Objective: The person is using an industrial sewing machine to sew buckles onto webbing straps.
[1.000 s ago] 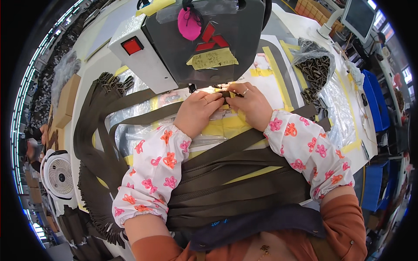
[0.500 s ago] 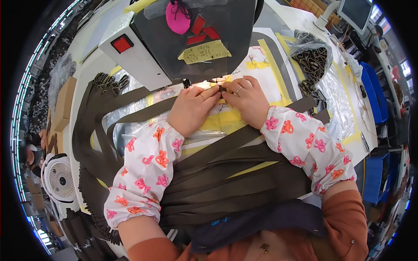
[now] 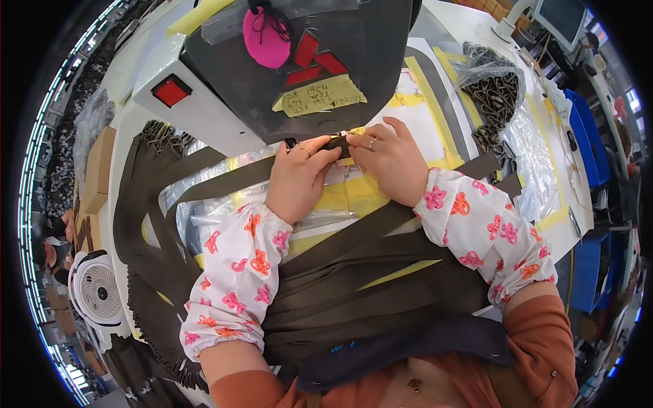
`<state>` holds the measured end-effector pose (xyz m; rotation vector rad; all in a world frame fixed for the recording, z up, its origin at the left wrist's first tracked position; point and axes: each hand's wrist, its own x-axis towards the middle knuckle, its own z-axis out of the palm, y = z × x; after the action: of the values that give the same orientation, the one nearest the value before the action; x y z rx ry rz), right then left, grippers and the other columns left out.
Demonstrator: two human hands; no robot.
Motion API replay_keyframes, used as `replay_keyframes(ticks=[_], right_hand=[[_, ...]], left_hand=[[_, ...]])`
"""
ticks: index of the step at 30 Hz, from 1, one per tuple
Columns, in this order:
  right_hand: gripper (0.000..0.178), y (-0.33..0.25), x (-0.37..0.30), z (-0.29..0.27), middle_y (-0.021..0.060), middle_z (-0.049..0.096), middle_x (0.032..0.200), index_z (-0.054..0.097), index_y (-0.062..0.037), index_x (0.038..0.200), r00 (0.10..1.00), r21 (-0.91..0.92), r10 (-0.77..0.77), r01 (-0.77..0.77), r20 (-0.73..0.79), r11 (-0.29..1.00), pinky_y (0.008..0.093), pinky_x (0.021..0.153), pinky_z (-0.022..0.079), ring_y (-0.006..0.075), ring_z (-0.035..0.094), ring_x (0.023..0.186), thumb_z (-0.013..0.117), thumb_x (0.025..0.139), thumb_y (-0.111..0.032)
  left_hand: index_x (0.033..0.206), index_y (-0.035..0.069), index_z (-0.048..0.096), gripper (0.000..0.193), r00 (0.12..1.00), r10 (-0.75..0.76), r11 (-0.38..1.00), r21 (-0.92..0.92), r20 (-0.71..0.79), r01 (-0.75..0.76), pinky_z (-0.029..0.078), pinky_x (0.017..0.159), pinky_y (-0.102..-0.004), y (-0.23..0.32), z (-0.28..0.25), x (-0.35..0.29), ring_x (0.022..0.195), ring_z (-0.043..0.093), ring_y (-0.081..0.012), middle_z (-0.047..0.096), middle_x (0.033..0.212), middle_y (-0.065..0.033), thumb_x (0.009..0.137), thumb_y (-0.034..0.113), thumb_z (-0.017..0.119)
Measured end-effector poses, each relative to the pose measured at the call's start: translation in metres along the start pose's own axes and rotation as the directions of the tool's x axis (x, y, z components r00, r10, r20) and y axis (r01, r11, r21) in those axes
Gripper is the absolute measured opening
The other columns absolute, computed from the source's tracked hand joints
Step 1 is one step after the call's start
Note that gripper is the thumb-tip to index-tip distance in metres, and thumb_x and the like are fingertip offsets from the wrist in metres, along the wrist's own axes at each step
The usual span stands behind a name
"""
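My left hand [image 3: 297, 178] and my right hand [image 3: 385, 158] meet under the head of a sewing machine [image 3: 292, 64]. Together they pinch the end of a dark olive webbing strap [image 3: 224, 180] right at the needle area. The strap runs off to the left across the table. Both wrists wear white sleeve covers with pink and orange flowers. Several more straps of the same colour [image 3: 367, 285] lie draped across my lap between my forearms. A ring shows on each hand.
A pile of dark straps with buckles [image 3: 146, 204] hangs at the left. A clear bag of metal buckles [image 3: 493, 92] lies at the right, on a plastic sheet [image 3: 537, 163]. A small white fan [image 3: 98, 292] stands low left. Blue bins [image 3: 588, 139] stand far right.
My hands stay together at the needle with the strap end. The view has shifted so the machine and hands sit a little higher and closer.
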<state>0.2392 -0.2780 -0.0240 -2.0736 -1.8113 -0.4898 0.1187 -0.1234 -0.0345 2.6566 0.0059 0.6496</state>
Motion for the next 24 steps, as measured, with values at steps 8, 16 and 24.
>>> replay_keyframes(ticks=[8, 16, 24], right_hand=[[0.019, 0.004, -0.002, 0.004, -0.0011, 0.061, 0.102, 0.064, -0.0099, 0.086, 0.999, -0.041, -0.01, 0.011, 0.031, 0.999, 0.0458, 0.095, 0.03, 0.0146, 0.053, 0.095, 0.058, 0.068, -0.009], [0.021, 0.001, 0.002, -0.002, -0.002, 0.062, 0.104, 0.065, -0.0111, 0.086, 0.988, -0.037, 0.037, -0.032, 0.147, 0.999, 0.0504, 0.1, 0.024, 0.0137, 0.053, 0.099, 0.059, 0.066, -0.005], [0.024, 0.015, 0.007, 0.001, -0.0036, 0.062, 0.104, 0.065, -0.0129, 0.089, 0.981, -0.076, 0.036, -0.022, 0.189, 0.997, 0.0515, 0.101, 0.022, 0.0142, 0.051, 0.101, 0.059, 0.068, -0.005]], left_hand=[[0.093, 0.013, 0.064, 0.016, 0.999, -0.026, 0.993, 0.117, 0.043, 0.021, 0.033, 0.078, -0.0401, -0.001, 0.001, 0.0, 0.097, 0.057, -0.0176, 0.061, 0.104, -0.0036, 0.078, 0.012, 0.059], [0.095, 0.013, 0.064, 0.017, 0.998, -0.004, 0.999, 0.034, 0.055, 0.002, 0.033, 0.082, -0.0394, -0.011, 0.002, -0.003, 0.1, 0.055, -0.0192, 0.06, 0.107, -0.0045, 0.079, 0.01, 0.058], [0.093, 0.013, 0.065, 0.017, 0.999, 0.003, 0.999, -0.052, -0.033, -0.005, 0.046, 0.061, -0.0355, -0.018, 0.01, 0.012, 0.068, 0.06, -0.0281, 0.065, 0.083, -0.0071, 0.078, 0.009, 0.056]])
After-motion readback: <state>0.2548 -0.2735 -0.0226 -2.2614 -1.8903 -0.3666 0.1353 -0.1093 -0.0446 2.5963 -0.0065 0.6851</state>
